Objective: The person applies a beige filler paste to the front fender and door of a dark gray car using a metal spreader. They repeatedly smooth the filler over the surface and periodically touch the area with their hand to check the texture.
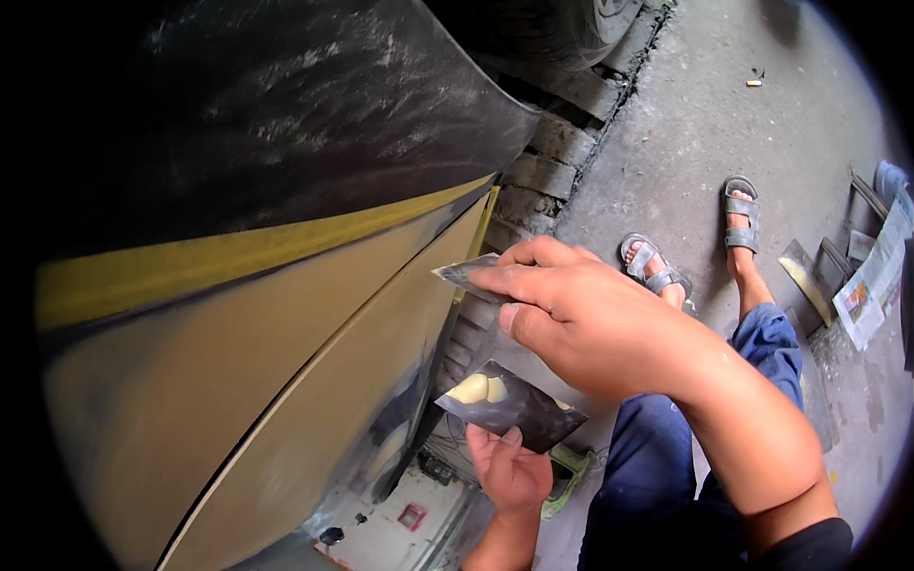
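My right hand (pixel 557 314) pinches a thin grey scraper blade (pixel 460 269) with a pale edge, held close to the right end of a tan panel (pixel 362 338) on a vehicle body. Yellow tape (pixel 190 265) runs along the panel's upper edge, under a dark, scuffed surface (pixel 314 95). Lower down, my left hand (pixel 506 466) grips a dark rectangular plate (pixel 519 428) with cream paste (pixel 471 388) on it. I cannot tell whether the blade touches the panel.
A tyre (pixel 562 29) stands at the top beside a brick strip (pixel 538 171). My sandalled feet are on the concrete floor (pixel 666 114). To the right lie newspaper (pixel 871 276) and metal blades (pixel 804 281). A green object (pixel 566 476) sits below my left hand.
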### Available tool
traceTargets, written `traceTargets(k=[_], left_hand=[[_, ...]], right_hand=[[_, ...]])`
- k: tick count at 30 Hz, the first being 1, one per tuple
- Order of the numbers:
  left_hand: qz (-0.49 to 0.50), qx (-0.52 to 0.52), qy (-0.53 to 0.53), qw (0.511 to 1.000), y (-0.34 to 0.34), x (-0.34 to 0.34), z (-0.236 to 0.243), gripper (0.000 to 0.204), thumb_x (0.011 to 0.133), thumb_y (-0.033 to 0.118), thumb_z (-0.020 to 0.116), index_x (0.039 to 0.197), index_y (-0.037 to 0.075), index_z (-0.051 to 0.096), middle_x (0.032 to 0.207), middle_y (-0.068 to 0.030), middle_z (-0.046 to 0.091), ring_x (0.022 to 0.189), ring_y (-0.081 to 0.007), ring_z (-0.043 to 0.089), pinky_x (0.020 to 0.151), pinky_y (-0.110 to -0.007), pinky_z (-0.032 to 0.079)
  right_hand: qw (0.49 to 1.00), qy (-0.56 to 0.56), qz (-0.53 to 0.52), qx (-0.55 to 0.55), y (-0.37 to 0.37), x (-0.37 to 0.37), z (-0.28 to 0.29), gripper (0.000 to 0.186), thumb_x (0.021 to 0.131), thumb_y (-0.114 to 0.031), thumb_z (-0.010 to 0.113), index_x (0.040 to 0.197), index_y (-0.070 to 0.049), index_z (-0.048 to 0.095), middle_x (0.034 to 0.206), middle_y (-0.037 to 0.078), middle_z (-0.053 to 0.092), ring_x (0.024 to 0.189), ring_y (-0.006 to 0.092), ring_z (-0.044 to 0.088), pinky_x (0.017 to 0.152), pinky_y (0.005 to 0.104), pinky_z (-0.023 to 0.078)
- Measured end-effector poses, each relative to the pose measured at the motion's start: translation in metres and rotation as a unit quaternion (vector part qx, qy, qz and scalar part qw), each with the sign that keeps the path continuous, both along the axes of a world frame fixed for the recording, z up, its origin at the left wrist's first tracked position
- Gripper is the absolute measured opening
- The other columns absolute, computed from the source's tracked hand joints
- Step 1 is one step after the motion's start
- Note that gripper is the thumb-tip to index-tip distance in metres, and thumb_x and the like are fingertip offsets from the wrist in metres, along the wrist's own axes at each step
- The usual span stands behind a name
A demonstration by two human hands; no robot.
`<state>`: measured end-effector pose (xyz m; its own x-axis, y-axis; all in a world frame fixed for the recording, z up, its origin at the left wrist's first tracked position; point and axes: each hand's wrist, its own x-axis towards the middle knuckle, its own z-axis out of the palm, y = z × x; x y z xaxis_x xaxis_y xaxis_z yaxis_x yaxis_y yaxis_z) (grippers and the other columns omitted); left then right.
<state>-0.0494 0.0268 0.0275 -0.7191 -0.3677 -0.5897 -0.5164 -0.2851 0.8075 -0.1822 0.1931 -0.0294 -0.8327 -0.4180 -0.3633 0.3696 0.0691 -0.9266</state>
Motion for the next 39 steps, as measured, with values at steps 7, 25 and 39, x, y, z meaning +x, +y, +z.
traceTargets(k=[7, 25, 39], left_hand=[[0.007, -0.004, -0.022, 1.000, -0.004, 0.007, -0.001, 0.052, 0.083, -0.001, 0.047, 0.134, 0.000, 0.039, 0.133, -0.0162, 0.051, 0.123, -0.0293, 0.052, 0.106, -0.047, 0.040], [0.013, -0.003, -0.026, 1.000, -0.011, 0.021, 0.000, 0.054, 0.082, -0.004, 0.046, 0.135, -0.004, 0.037, 0.136, -0.0188, 0.048, 0.128, -0.0296, 0.047, 0.110, -0.045, 0.034], [0.017, -0.018, -0.015, 1.000, -0.013, 0.026, -0.002, 0.049, 0.084, -0.001, 0.049, 0.132, 0.001, 0.041, 0.129, -0.0151, 0.054, 0.121, -0.0272, 0.053, 0.104, -0.045, 0.042]], right_hand=[[1.000, -0.014, -0.016, 0.011, -0.017, -0.005, -0.007, 0.044, 0.094, -0.019, 0.044, 0.133, -0.003, 0.054, 0.132, 0.021, 0.051, 0.115, 0.0412, 0.051, 0.101, 0.0456, 0.042], [0.992, 0.072, -0.098, -0.038, -0.028, 0.013, 0.015, 0.040, 0.091, -0.019, 0.053, 0.129, -0.007, 0.059, 0.127, 0.020, 0.053, 0.109, 0.0403, 0.053, 0.095, 0.0470, 0.046], [0.999, 0.016, -0.037, -0.007, -0.025, -0.006, 0.027, 0.042, 0.092, -0.019, 0.055, 0.132, -0.006, 0.056, 0.129, 0.021, 0.052, 0.119, 0.0400, 0.049, 0.102, 0.0424, 0.041]])
